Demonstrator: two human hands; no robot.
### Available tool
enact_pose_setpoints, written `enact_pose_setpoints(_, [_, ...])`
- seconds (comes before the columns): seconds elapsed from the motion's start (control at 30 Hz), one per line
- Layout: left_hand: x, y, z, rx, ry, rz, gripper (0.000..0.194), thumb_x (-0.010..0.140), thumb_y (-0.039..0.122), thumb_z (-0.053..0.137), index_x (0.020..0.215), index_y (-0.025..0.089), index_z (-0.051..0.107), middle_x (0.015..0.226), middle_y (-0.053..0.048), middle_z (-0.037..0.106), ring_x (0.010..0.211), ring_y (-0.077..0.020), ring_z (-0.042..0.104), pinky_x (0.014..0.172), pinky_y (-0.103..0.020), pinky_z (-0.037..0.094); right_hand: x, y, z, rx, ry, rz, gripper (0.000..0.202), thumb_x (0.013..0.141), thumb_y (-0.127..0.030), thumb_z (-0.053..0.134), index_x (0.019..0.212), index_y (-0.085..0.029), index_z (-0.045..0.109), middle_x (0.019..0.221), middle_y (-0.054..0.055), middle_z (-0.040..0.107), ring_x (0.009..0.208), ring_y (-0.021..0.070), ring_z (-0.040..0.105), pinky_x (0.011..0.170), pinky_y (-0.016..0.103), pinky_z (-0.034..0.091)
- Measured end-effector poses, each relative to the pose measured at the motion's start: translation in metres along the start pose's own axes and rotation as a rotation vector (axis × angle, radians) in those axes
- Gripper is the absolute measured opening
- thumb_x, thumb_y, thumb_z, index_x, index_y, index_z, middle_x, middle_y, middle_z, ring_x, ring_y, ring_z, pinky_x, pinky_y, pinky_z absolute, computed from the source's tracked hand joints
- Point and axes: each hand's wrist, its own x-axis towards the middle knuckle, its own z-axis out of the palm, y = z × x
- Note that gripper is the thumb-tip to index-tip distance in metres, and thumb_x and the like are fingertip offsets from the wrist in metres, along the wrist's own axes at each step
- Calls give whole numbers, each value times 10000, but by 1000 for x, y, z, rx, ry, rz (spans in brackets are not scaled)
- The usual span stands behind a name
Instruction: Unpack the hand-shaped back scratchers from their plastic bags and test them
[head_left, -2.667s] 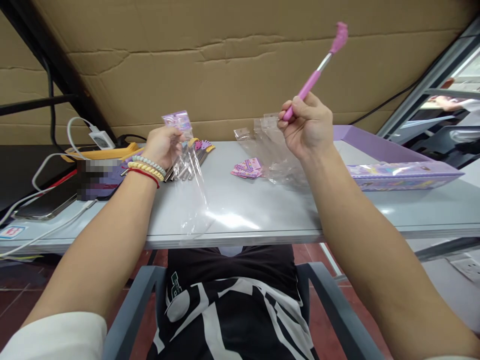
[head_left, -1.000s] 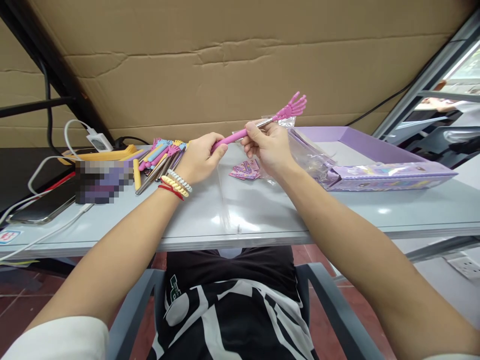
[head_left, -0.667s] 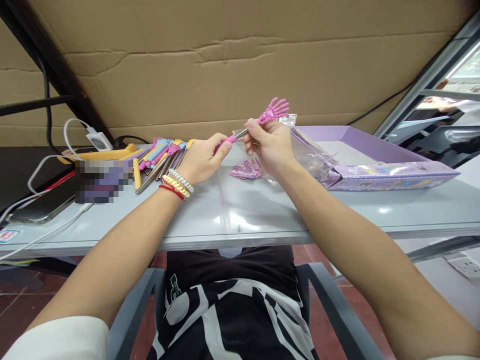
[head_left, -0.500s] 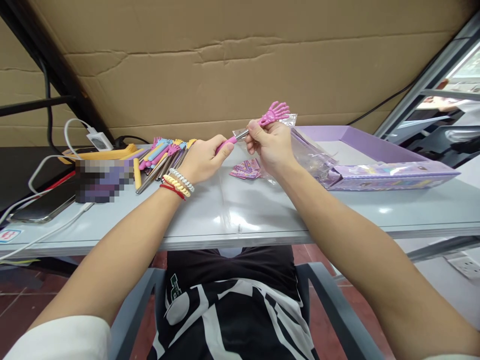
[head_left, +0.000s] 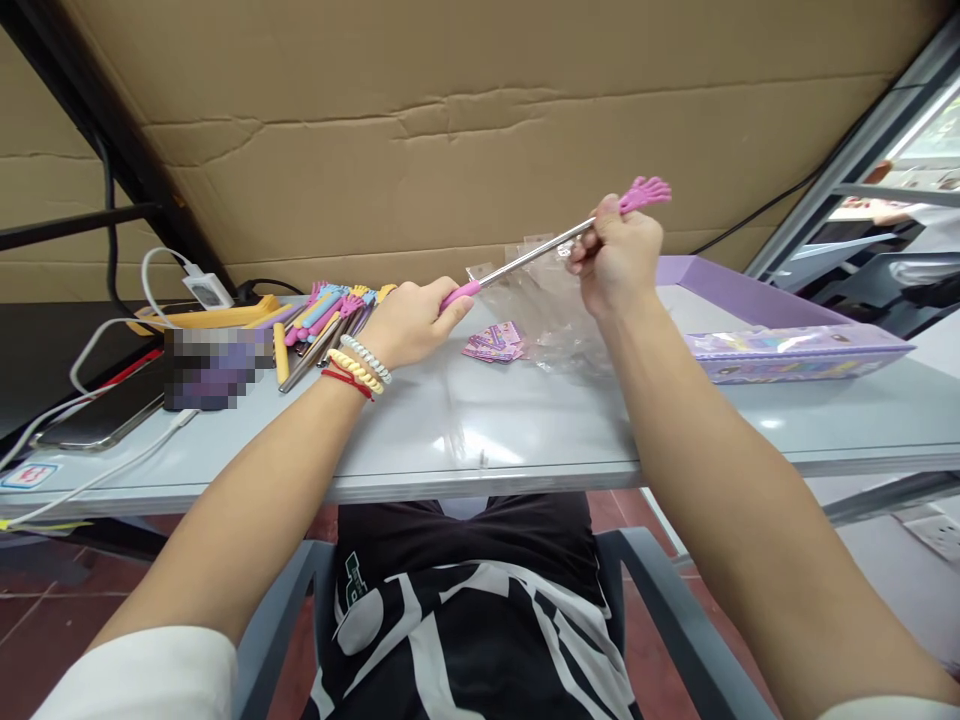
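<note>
A pink telescopic back scratcher [head_left: 536, 256] stretches between my two hands, its metal rod drawn out long and tilted up to the right. My left hand [head_left: 412, 322] is closed round its pink handle. At the other end, my right hand [head_left: 624, 255] grips it just below the pink hand-shaped head, which sticks out past my fingers. Clear plastic bags [head_left: 551, 310] lie on the table under the rod. Small purple printed cards [head_left: 495, 342] are by the bags. Left of my left hand lies a pile of back scratchers [head_left: 330, 315] in pink, blue and yellow.
An open purple box [head_left: 795, 355] lies on the right of the table. At the left are a phone [head_left: 105, 405], a white charger [head_left: 208, 290] with cables, and a yellow object [head_left: 217, 314]. Cardboard [head_left: 480, 180] stands behind the table.
My right hand has moved up and to the right with the head, so the metal rod now shows much longer. My left hand has stayed nearly in place on the handle.
</note>
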Motion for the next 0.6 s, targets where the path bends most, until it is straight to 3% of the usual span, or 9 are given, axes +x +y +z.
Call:
enact_pose_setpoints(0.13, [1,3,-1,37,-42,9,401,981,469,353,890,187,624,681,-43,631,630,-207,570,588,-305,294,11,-3,-12,60,94,-6,484,863,-558,635,640,-225,363,505,-84,289,406,68,364,397,229,259])
enact_pose_setpoints(0.27, [-2,-5,1,42,-11,-12,447,989,494,320,907,188,634,695,-51,648,662,-218,592,615,-307,328,-2,-5,-1,132,99,54,466,855,-563,642,674,-234,366,499,-94,272,411,68,333,419,241,283])
enact_pose_setpoints(0.37, [-6,-16,3,-3,35,-35,452,990,504,323,959,191,648,739,-47,675,679,-208,607,651,-303,369,-22,-5,15,192,12,135,450,797,-551,710,707,-232,405,542,-84,395,452,66,410,455,248,339])
enact_pose_setpoints(0.47, [-6,-18,8,-74,75,-18,445,994,503,334,1006,194,654,783,-41,696,706,-196,621,674,-297,393,-45,-4,33,216,-190,211,429,740,-570,747,744,-226,491,657,-48,548,586,92,572,551,260,439])
enact_pose_setpoints(0.6, [-1,-10,19,-63,181,-84,352,992,405,376,933,175,636,865,-82,704,796,-218,628,698,-314,402,-63,-2,55,302,-386,270,453,702,-573,770,680,-222,485,669,-28,590,746,134,653,683,292,503])
